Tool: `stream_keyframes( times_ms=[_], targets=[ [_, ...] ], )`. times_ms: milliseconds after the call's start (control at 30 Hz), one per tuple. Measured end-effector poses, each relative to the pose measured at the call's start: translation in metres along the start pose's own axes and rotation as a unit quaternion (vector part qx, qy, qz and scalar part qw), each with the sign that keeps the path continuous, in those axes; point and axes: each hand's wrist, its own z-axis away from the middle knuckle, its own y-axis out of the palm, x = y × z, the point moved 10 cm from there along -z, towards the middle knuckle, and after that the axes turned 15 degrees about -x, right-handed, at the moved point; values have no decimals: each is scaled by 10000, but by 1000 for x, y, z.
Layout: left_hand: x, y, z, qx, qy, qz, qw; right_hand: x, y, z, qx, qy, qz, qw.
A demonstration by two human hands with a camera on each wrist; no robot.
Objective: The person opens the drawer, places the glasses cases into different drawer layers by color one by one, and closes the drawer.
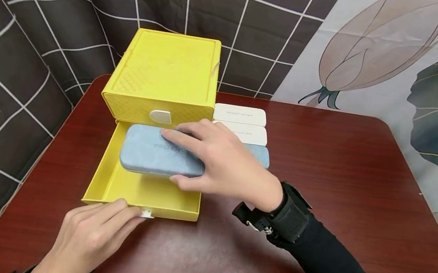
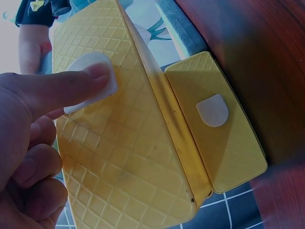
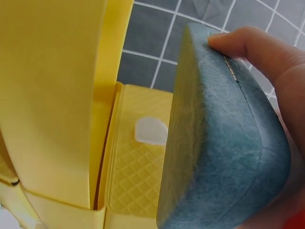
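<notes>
In my right hand (image 1: 224,161) is a light blue glasses case (image 1: 161,154), gripped over the pulled-out lower drawer (image 1: 175,201) of a small yellow box (image 1: 174,66). Faint lettering marks the case's top. The right wrist view shows the thumb on the hinge side of this case (image 3: 228,138), raised above the drawer. My left hand (image 1: 99,229) pinches the white pull tab (image 1: 147,214) on the drawer front; its thumb lies on the tab's face (image 2: 111,87) in the left wrist view. The rest of those fingers are curled beside the drawer.
Right of the box, two white cases (image 1: 241,114) (image 1: 247,133) and another blue case (image 1: 259,154) lie in a row, the blue one partly behind my right hand. The box's upper front has its own white tab (image 1: 160,116). Dark gridded cloth (image 1: 212,10) hangs behind the table (image 1: 323,180).
</notes>
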Motion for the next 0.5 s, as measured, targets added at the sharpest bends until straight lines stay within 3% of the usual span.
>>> stream_keyframes(
  times_ms=[500],
  targets=[
    [0, -1, 2, -101, 159, -4, 9998, 6, 37, -9, 608, 30, 103, 9981]
  ],
)
